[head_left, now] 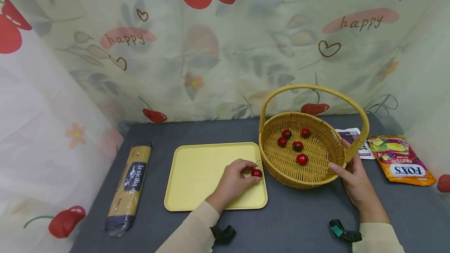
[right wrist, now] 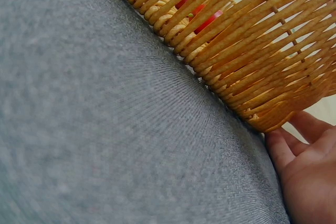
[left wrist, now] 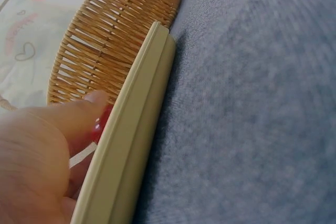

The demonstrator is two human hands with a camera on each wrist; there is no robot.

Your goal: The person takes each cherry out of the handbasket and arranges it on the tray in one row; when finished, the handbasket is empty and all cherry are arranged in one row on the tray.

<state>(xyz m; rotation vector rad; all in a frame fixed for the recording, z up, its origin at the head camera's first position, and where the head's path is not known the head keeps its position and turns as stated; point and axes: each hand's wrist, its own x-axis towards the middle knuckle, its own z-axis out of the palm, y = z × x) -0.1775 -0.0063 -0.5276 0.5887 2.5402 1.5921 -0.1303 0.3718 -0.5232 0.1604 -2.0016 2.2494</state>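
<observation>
My left hand (head_left: 236,180) pinches a dark red cherry (head_left: 256,172) between thumb and fingers, low over the right end of a pale yellow tray (head_left: 197,175). In the left wrist view the cherry (left wrist: 100,124) shows beneath the thumb, partly hidden by the tray's rim (left wrist: 123,129). A round wicker basket (head_left: 281,173) with a tall arched handle stands just right of the tray. Several cherries (head_left: 297,146) lie spread over its floor. My right hand (head_left: 358,186) grips the basket's right side, thumb over the rim and fingers outside, as the right wrist view also shows against the woven wall (right wrist: 262,51).
A long pack of pasta (head_left: 131,184) lies left of the tray. To the right of the basket are an orange Fox's candy bag (head_left: 400,161) and a white and purple packet (head_left: 365,151), partly hidden. A cherry-printed curtain (head_left: 225,69) hangs behind the grey tabletop (head_left: 281,221).
</observation>
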